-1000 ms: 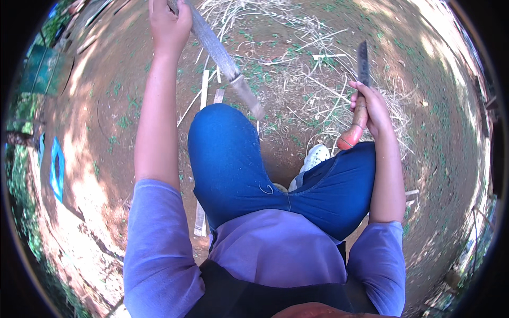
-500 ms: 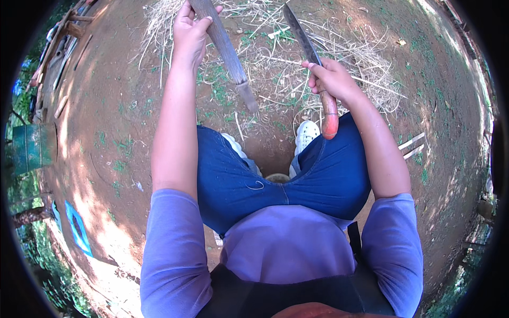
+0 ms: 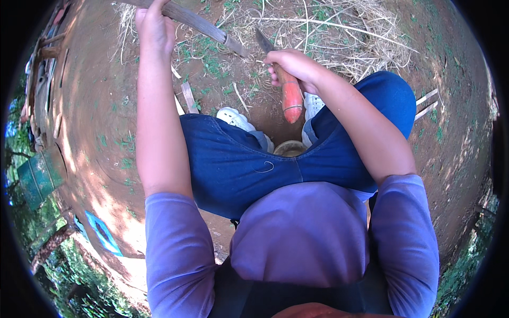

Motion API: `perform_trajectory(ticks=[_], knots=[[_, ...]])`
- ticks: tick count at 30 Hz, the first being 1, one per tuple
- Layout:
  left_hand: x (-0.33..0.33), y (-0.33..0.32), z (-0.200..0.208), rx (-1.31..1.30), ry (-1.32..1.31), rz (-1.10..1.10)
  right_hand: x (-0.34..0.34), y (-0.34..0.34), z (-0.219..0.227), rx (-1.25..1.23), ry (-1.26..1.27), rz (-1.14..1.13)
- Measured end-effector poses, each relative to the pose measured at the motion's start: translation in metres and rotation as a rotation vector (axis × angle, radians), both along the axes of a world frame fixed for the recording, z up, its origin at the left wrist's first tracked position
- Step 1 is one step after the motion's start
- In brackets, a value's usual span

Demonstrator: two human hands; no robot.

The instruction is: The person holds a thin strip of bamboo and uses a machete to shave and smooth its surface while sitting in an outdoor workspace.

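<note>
My left hand (image 3: 155,27) is closed around a grey-brown wooden stick (image 3: 197,22) at the upper left. Beyond that hand, the stick runs out of the picture; its narrower, notched end points toward the middle. In my right hand (image 3: 295,68) is a machete, gripped by its long red-orange handle (image 3: 292,100). Its dark blade (image 3: 263,40) points away from me and slightly left, looking short from this angle. The blade tip is close to the stick's narrow end, with a small gap between them. Part of the grip is hidden behind my fingers.
Pale shavings and thin strips (image 3: 360,37) lie heaped on the bare ground ahead. A flat wood scrap (image 3: 189,98) is beside my left knee, and two pale slats (image 3: 427,103) are at the right. Between my legs shows a round rim (image 3: 290,148). A green container (image 3: 40,177) stands far left.
The stick has swung to a flatter slant as my left hand moved left. My right hand has moved left and nearer the stick's end, bringing the machete along. My right knee has shifted outward.
</note>
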State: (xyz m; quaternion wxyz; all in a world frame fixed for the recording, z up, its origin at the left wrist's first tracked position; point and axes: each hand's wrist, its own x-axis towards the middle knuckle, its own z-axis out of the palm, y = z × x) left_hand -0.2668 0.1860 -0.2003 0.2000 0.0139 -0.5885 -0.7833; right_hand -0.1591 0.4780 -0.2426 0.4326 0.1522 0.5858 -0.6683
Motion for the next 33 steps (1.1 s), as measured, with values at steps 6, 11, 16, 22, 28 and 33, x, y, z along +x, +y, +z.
perform_trajectory(ticks=[6, 11, 16, 22, 28, 33], knots=[[0.004, -0.011, -0.002, 0.208, -0.008, -0.122, 0.003, 0.004, -0.039, 0.143, 0.002, 0.114], [-0.015, -0.088, -0.025, 0.620, -0.167, -0.196, 0.015, -0.015, -0.067, 0.404, 0.349, 0.230], [0.036, -0.016, 0.004, 0.307, -0.111, 0.070, 0.046, -0.042, -0.016, 0.333, 0.635, 0.198], [0.022, -0.017, -0.008, -0.171, -0.051, 0.297, 0.091, -0.053, -0.002, 0.254, 0.887, 0.239], [0.025, 0.011, 0.002, -0.115, -0.083, 0.329, 0.081, -0.031, -0.055, 0.346, 0.790, 0.322], [0.021, -0.003, 0.002, -0.075, -0.081, 0.342, 0.072, -0.036, -0.031, 0.214, 0.697, 0.230]])
